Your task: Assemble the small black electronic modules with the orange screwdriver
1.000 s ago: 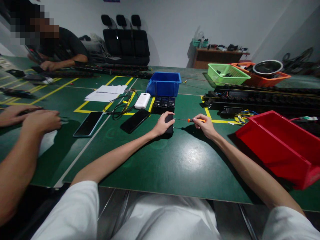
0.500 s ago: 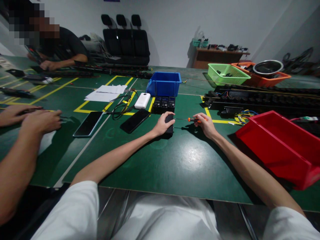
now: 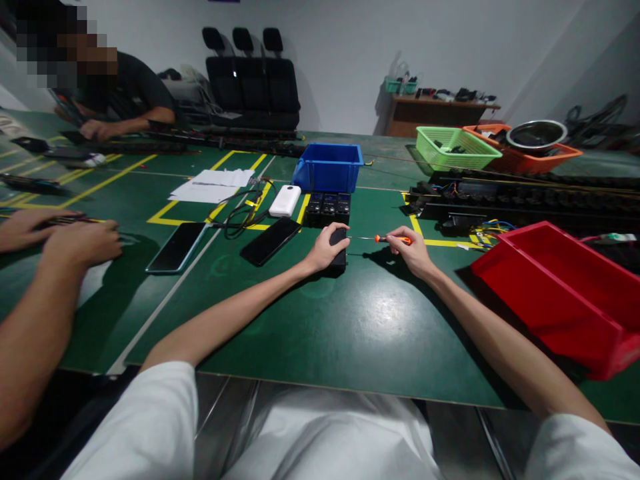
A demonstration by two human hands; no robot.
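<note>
My left hand is wrapped round a small black box on the green table. An orange-handled screwdriver lies level in my right hand, gripped between thumb and fingers. Its thin shaft points left, with the tip at the right side of the box. Whether the tip touches the box is too small to tell. Just behind my left hand stand several black units in a row, in front of a blue bin.
A black phone, a white power bank, cables and papers lie left. A red bin and long black assemblies are at right. Another person's hands work at far left; a further person sits across the table.
The fingers of my right hand have shifted on the screwdriver, showing more of its orange handle. My left hand and the black box have stayed in place.
</note>
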